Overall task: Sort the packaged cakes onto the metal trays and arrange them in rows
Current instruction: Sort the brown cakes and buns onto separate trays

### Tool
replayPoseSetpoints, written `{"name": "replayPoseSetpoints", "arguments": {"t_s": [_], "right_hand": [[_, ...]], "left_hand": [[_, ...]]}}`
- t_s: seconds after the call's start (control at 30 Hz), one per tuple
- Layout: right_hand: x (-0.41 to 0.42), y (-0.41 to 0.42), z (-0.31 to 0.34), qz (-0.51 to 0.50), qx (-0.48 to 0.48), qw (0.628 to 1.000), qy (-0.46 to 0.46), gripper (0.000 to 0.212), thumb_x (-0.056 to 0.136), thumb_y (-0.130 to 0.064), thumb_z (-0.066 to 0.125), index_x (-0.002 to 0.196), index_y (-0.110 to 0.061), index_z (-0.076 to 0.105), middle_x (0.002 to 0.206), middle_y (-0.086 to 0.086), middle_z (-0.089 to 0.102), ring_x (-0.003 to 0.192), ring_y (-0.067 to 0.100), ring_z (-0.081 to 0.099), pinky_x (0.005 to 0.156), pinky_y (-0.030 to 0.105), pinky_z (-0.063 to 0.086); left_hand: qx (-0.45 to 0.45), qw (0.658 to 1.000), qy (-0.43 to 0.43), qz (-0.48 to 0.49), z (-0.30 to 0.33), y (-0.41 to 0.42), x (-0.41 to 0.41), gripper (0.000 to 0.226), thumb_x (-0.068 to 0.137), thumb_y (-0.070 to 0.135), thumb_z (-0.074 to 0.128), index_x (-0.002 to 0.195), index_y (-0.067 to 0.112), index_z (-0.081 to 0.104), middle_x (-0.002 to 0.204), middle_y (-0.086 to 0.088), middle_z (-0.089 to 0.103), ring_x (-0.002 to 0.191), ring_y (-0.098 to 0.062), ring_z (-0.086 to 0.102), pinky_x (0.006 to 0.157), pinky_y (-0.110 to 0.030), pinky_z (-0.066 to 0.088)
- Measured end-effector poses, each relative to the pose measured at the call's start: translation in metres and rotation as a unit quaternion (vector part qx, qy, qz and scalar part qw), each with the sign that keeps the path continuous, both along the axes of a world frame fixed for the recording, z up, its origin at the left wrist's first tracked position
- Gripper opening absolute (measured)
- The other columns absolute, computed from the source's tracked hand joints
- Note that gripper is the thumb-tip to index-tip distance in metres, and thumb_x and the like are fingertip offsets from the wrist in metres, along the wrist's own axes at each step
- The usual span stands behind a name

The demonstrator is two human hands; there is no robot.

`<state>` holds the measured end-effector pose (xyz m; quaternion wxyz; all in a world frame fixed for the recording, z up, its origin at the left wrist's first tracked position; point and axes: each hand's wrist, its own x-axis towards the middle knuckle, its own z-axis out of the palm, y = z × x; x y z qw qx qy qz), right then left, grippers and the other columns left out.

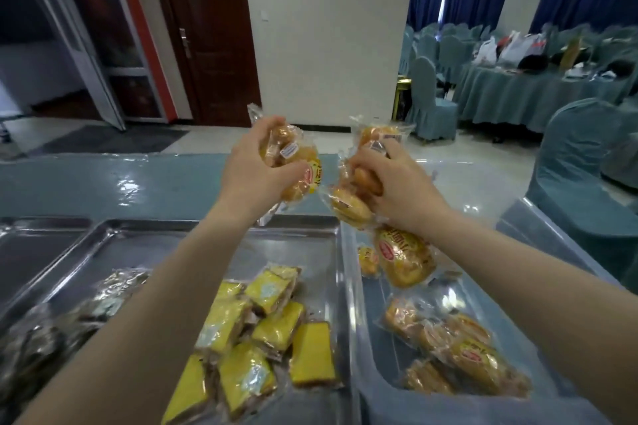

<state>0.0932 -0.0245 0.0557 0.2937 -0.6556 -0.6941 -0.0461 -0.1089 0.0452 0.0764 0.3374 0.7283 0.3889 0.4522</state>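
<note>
views: we are working with one head-worn wide-angle camera | facing: we are looking forward and down over the desk [103, 183] toward a wall | nearness: we are seeing both forearms reaching out from the bottom edge, trays close below | overlap: no second view

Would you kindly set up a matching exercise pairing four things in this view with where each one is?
Things:
1. yellow cakes
2. left hand
3. clear bin
4. silver-wrapped cakes

Places:
A. right of the metal tray
B. left part of the tray
C. raised above the tray, holding round cakes
D. piled in the tray's near right part

Pairs: 1-D, 2-C, 3-A, 4-B
</note>
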Motion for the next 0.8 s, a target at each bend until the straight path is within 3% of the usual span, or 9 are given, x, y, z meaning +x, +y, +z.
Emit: {"name": "replayPoseSetpoints", "arguments": {"t_s": [0.13, 0.3, 0.47, 0.53, 0.63, 0.7, 0.8], "right_hand": [[-0.089, 0.024, 0.017, 0.048, 0.022, 0.998, -0.038, 0.045, 0.078, -0.014, 0.071, 0.118, -0.027, 0.055, 0.124, 0.011, 0.043, 0.095, 0.027, 0.052, 0.076, 0.028, 0.037], [-0.228, 0.057, 0.011, 0.113, 0.016, 0.993, -0.015, 0.044, 0.080, -0.012, 0.069, 0.120, -0.026, 0.056, 0.122, 0.011, 0.043, 0.097, 0.029, 0.052, 0.081, 0.031, 0.042], [-0.374, 0.087, -0.010, 0.183, 0.019, 0.983, 0.011, 0.040, 0.081, -0.013, 0.068, 0.118, -0.022, 0.059, 0.125, 0.013, 0.044, 0.095, 0.030, 0.053, 0.078, 0.029, 0.037], [-0.424, 0.097, -0.021, 0.208, 0.009, 0.978, 0.033, 0.035, 0.084, -0.016, 0.066, 0.117, -0.024, 0.058, 0.125, 0.011, 0.043, 0.095, 0.028, 0.053, 0.078, 0.031, 0.040], [-0.481, 0.113, -0.038, 0.236, -0.018, 0.971, 0.039, 0.028, 0.088, -0.020, 0.062, 0.113, -0.029, 0.055, 0.125, 0.008, 0.041, 0.094, 0.026, 0.054, 0.080, 0.037, 0.048], [-0.509, 0.129, -0.050, 0.245, -0.035, 0.968, 0.044, 0.027, 0.089, -0.019, 0.062, 0.113, -0.030, 0.054, 0.126, 0.008, 0.040, 0.094, 0.026, 0.054, 0.082, 0.040, 0.050], [-0.546, 0.162, -0.073, 0.240, -0.063, 0.967, 0.065, 0.037, 0.085, -0.015, 0.066, 0.116, -0.030, 0.054, 0.128, 0.005, 0.040, 0.102, 0.024, 0.051, 0.087, 0.032, 0.043]], "left_hand": [[0.033, 0.998, -0.029, 0.034, 0.008, -0.010, -0.086, 0.060, 0.072, 0.023, 0.077, 0.123, 0.042, 0.050, 0.102, 0.018, 0.059, 0.087, 0.004, 0.059, 0.073, -0.015, 0.051], [0.010, 0.995, -0.044, 0.091, 0.001, -0.006, -0.239, 0.063, 0.072, 0.022, 0.078, 0.125, 0.041, 0.050, 0.107, 0.019, 0.060, 0.092, -0.001, 0.063, 0.082, -0.028, 0.054], [-0.030, 0.987, -0.048, 0.152, -0.028, -0.004, -0.388, 0.063, 0.063, 0.030, 0.076, 0.120, 0.043, 0.053, 0.107, 0.011, 0.064, 0.093, -0.015, 0.066, 0.083, -0.046, 0.055], [-0.034, 0.982, -0.028, 0.183, -0.040, -0.002, -0.437, 0.066, 0.064, 0.031, 0.077, 0.124, 0.041, 0.052, 0.110, 0.014, 0.061, 0.090, -0.007, 0.064, 0.077, -0.032, 0.056], [-0.052, 0.976, -0.014, 0.213, -0.054, 0.006, -0.498, 0.061, 0.071, 0.020, 0.078, 0.123, 0.039, 0.053, 0.103, 0.023, 0.061, 0.078, 0.006, 0.063, 0.055, -0.009, 0.047], [-0.069, 0.971, 0.000, 0.228, -0.065, 0.017, -0.533, 0.060, 0.071, 0.018, 0.077, 0.118, 0.045, 0.052, 0.091, 0.031, 0.063, 0.076, 0.008, 0.062, 0.054, -0.005, 0.044], [-0.093, 0.962, 0.004, 0.255, -0.087, 0.040, -0.575, 0.059, 0.071, 0.016, 0.076, 0.117, 0.044, 0.052, 0.085, 0.038, 0.060, 0.075, 0.012, 0.060, 0.055, -0.003, 0.042]]}}
